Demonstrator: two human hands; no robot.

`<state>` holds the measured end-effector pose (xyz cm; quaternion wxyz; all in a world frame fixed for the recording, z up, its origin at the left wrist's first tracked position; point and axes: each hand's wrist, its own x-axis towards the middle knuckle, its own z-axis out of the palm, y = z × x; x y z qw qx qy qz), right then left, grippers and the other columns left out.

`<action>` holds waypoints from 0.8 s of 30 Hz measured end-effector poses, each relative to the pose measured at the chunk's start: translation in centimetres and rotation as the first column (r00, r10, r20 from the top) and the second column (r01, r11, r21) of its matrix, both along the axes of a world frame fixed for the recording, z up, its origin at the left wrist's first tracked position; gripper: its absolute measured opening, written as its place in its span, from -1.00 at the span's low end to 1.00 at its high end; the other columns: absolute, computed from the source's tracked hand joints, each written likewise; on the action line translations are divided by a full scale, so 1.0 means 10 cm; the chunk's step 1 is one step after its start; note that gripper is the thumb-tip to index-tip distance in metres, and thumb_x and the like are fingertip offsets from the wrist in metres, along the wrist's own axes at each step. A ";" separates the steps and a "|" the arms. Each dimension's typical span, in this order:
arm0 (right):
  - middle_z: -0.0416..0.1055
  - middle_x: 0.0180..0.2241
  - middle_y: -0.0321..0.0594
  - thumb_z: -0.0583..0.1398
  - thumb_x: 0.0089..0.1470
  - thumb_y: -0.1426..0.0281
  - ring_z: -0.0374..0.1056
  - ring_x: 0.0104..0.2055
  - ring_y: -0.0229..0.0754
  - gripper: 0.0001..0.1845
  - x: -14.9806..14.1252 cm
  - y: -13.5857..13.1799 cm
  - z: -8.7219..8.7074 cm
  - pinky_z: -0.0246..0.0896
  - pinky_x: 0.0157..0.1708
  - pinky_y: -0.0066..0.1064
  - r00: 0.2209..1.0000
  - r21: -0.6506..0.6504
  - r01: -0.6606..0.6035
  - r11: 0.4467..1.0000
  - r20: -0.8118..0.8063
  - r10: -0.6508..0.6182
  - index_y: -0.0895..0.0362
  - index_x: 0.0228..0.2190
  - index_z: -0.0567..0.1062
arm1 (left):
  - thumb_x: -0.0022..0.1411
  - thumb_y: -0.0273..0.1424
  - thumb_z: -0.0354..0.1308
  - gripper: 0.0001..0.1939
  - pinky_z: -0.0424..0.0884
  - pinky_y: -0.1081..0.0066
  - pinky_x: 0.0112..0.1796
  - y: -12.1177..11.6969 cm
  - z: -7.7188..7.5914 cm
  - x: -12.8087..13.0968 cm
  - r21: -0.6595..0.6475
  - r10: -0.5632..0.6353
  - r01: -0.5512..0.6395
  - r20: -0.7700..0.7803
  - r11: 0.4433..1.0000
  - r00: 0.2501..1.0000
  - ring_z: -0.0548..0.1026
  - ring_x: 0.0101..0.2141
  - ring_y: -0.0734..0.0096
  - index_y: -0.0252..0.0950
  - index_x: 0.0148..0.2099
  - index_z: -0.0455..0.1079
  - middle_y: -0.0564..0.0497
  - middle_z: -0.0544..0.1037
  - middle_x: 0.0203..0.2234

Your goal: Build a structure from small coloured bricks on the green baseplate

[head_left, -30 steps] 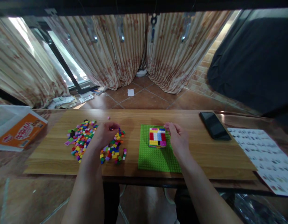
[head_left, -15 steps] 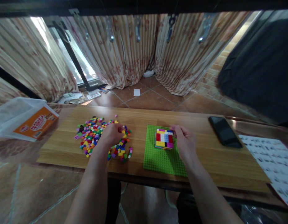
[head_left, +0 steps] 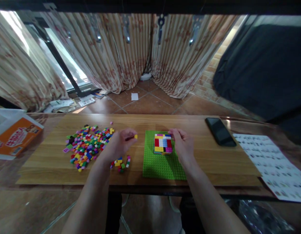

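Note:
Pinched between the fingertips of my left hand (head_left: 119, 141) is a small yellow toy brick (head_left: 135, 136), held over the wooden board between the loose bricks and the green baseplate (head_left: 156, 169). A square block of multicoloured toy bricks (head_left: 163, 143) sits on the back part of that baseplate. Its top shows red, white, light blue, yellow and magenta pieces. My right hand (head_left: 182, 143) is closed at the block's back right corner, fingertips close against it; whether something small is between them is hidden.
A spread pile of loose bricks (head_left: 89, 143) lies on the left of the wooden board (head_left: 199, 172), and a smaller cluster (head_left: 119, 164) near its front. To the right are a black phone (head_left: 220, 131) and a printed sheet (head_left: 274, 165). A white-and-orange bag (head_left: 17, 138) stands far left.
My left hand has come out of the loose bricks toward the baseplate with the yellow brick. My right hand stays at the block's corner. The whole view has shifted.

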<state>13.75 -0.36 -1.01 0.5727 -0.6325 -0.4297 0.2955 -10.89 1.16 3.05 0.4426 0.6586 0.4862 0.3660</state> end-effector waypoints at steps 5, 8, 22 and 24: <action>0.60 -0.34 -0.13 0.15 0.10 0.10 0.49 -0.25 -0.09 -0.60 0.01 0.01 -0.01 0.34 -0.16 -0.26 1.000 0.001 -0.007 1.000 -0.020 0.007 0.16 -0.35 0.60 | 0.00 -0.38 0.29 -0.88 0.45 0.40 -0.23 -0.13 -0.01 0.34 -0.072 -0.043 0.053 0.136 0.996 0.990 0.55 -0.34 0.34 -0.29 -0.35 0.49 -0.01 0.60 -0.41; 0.60 -0.34 -0.13 0.15 0.10 0.12 0.49 -0.25 -0.09 -0.61 0.00 0.01 0.01 0.34 -0.17 -0.27 1.000 0.020 -0.019 1.000 -0.003 0.019 0.17 -0.36 0.60 | 0.01 -0.42 0.26 -0.88 0.45 0.39 -0.21 -0.15 -0.06 0.44 -0.086 -0.026 0.040 0.157 0.995 0.987 0.56 -0.30 0.33 -0.30 -0.32 0.51 -0.03 0.61 -0.37; 0.59 -0.35 -0.18 0.17 0.10 0.21 0.47 -0.28 -0.12 -0.72 0.00 -0.09 0.21 0.36 -0.23 -0.30 0.997 0.118 -0.015 0.993 0.081 0.006 0.12 -0.36 0.60 | 0.08 -0.39 0.26 -0.77 0.46 0.39 -0.22 -0.14 -0.06 0.61 0.051 0.051 -0.063 0.209 0.997 0.977 0.55 -0.32 0.36 -0.29 -0.17 0.47 -0.03 0.60 -0.32; 0.58 -0.36 -0.20 0.20 0.07 0.24 0.46 -0.31 -0.15 -0.76 -0.01 -0.16 0.28 0.35 -0.25 -0.32 0.995 0.151 -0.053 0.987 0.097 0.038 0.12 -0.36 0.60 | 0.10 -0.40 0.24 -0.74 0.46 0.38 -0.20 -0.16 -0.06 0.66 0.119 0.063 -0.084 0.173 0.989 0.983 0.55 -0.31 0.37 -0.28 -0.12 0.43 -0.03 0.58 -0.29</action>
